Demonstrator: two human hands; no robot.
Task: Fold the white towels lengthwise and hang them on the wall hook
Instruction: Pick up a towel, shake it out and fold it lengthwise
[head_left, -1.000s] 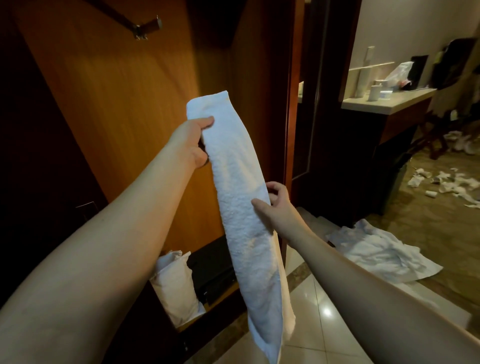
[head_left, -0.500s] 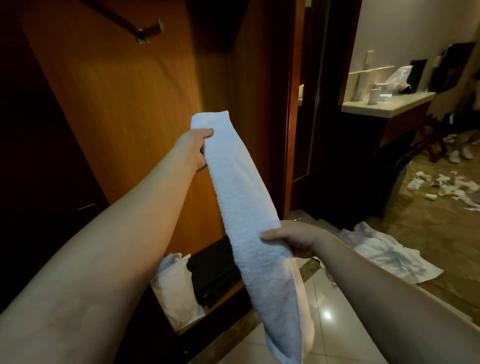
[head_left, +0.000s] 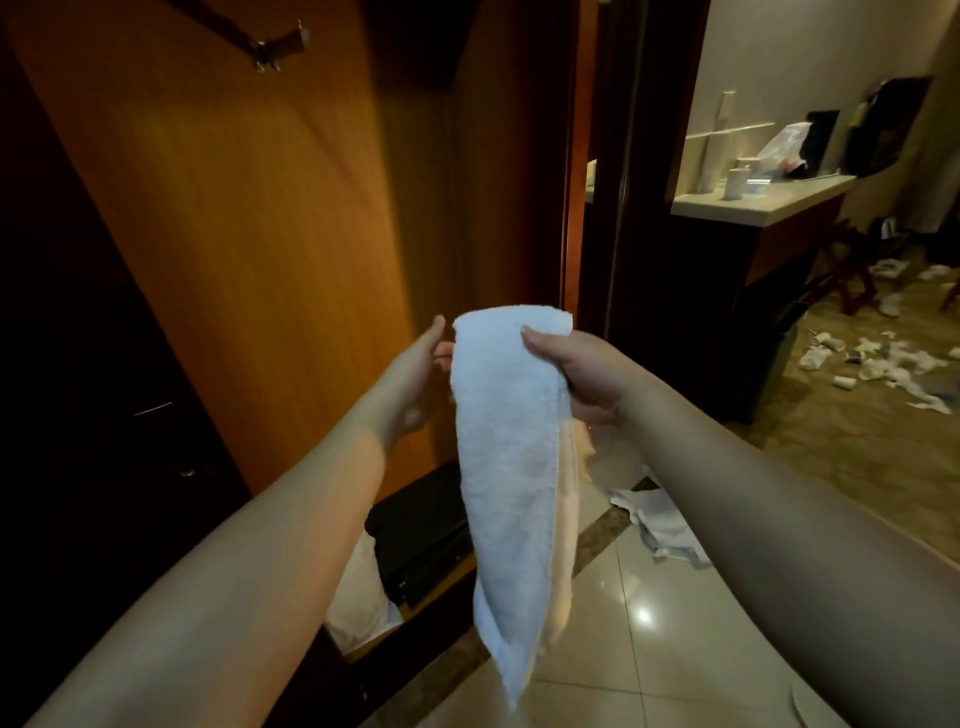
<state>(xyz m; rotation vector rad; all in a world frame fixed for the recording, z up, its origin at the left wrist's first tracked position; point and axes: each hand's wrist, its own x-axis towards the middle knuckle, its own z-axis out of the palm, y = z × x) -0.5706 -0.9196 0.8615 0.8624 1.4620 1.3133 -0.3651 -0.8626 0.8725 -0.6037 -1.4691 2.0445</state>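
Single head cam, wide-angle, fwd and down, close over both forearms toward wooden wardrobe panel (head_left: 249, 234).

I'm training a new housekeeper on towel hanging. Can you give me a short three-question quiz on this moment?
1. True or false: the white towel already hangs on the wall hook.
2. Which hand grips the top of the towel with the thumb across its front? A) left hand B) right hand C) neither
3. Fill in: the hook is mounted on the ____ panel, above and left of the towel.

Key
1. False: both hands hold it up, well below the hook.
2. B
3. wooden
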